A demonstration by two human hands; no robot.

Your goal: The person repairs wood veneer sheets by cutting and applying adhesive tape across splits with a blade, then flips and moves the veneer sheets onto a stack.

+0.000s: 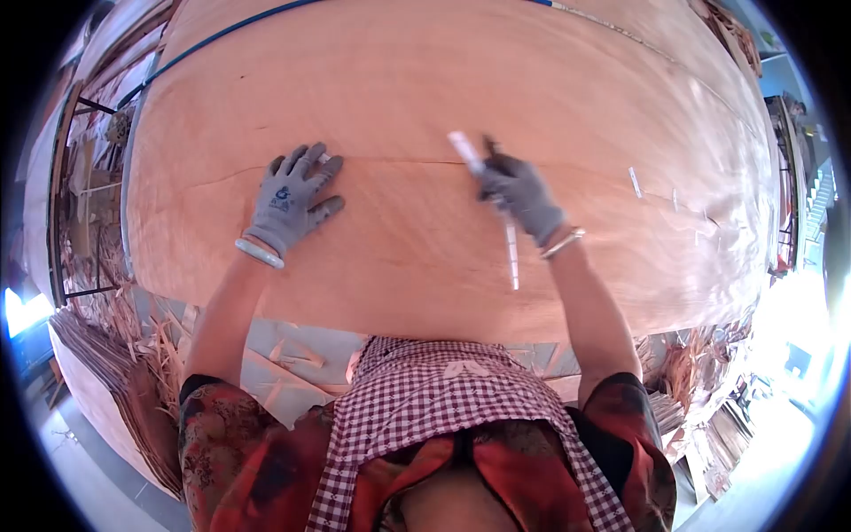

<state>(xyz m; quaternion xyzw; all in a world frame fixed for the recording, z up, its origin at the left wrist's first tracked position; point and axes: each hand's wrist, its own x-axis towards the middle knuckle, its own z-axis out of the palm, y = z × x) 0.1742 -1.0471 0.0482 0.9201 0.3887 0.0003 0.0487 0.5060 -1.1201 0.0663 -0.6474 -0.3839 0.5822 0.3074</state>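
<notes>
A large thin wood sheet [399, 248] with a long crack across it lies before me. My left hand [288, 199], in a grey glove, rests on it with fingers spread, at the crack's left end; a small white piece shows by its fingertips. My right hand [523, 195], also gloved and blurred by motion, is closed on a white tape strip [511, 253], whose ends stick out above and below the fingers. A dark thing, too blurred to name, juts out at its fingertips. Another short white strip [635, 182] lies on the sheet to the right.
A blue cord [222, 34] crosses the sheet's far left. Metal racks [60, 195] stand at the left side. Stacked veneer [124, 390] and wood scraps [284, 355] lie below the sheet's near edge, with more scraps [696, 372] at the lower right.
</notes>
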